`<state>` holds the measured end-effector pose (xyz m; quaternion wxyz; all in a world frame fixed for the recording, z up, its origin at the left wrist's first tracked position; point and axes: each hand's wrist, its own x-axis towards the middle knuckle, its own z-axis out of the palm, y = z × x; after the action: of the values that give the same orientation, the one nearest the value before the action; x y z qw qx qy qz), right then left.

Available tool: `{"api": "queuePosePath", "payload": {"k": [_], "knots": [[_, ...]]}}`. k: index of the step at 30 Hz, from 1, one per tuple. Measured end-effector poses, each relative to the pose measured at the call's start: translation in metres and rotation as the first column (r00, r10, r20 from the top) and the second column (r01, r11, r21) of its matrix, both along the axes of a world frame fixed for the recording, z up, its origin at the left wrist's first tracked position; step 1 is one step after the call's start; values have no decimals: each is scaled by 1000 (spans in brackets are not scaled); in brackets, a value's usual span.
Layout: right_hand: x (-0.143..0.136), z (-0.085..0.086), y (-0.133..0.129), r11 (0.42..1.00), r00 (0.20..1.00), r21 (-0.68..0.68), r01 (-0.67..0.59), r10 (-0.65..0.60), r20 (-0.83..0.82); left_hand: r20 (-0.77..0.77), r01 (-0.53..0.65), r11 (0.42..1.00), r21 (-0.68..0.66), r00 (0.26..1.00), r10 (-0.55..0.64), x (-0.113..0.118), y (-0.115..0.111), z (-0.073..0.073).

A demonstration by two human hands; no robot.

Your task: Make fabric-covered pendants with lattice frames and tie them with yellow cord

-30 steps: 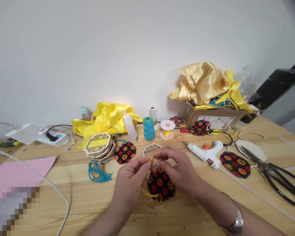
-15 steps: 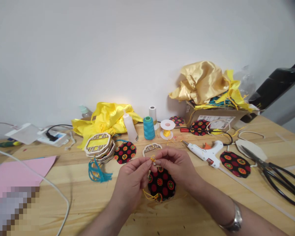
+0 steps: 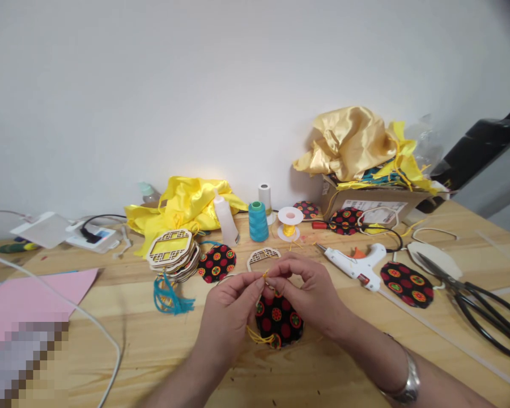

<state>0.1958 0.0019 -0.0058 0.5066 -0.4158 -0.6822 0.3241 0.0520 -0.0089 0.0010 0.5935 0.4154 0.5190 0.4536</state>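
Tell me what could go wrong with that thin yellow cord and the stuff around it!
The thin yellow cord, pinched by the left hand and right hand, might slip free. Loose yellow strands by the rounded black fabric piece with colourful dots could tangle. The pistol-shaped white plastic glue gun lies near the right hand; its tip might burn if hot, which I can't tell.

Tabletop (image 3: 153,351): smooth grained wood. Black floral patch (image 3: 283,320): matt cloth. Lattice frames (image 3: 182,266): matt wood. Gold fabric (image 3: 352,141): glossy satin. Glue gun (image 3: 349,265) body: smooth plastic. Cuff bracelet (image 3: 412,381): shiny metal. Box (image 3: 332,198): matt cardboard.
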Motion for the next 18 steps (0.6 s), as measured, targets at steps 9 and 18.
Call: {"api": "queuePosePath", "payload": {"k": [9,18], "knots": [[1,-2,-1,998,1000,68,17,-18,21,-25,13,1000,-7,1000,-13,0,1,1],[1,-4,-3,981,990,191,24,-50,132,-83,8,1000,-5,996,-9,-1,0,0]]}}
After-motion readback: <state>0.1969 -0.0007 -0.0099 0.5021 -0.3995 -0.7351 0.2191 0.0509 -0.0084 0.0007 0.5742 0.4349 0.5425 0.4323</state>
